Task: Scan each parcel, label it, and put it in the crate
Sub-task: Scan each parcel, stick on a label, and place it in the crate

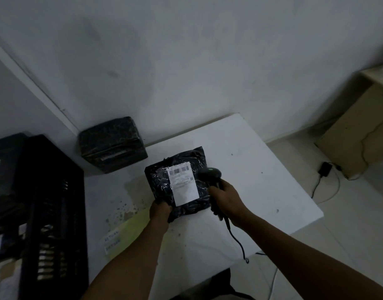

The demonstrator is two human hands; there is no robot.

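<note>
Glossy crinkled plastic parcel (164, 180); matt paper label (183, 182).

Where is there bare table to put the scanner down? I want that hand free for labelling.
The widest bare patch is the table right of the parcel, out to its right edge. Behind the parcel, a strip runs to the wall. The left is crowded: a wrapped box, the crate and a label sheet.
</note>
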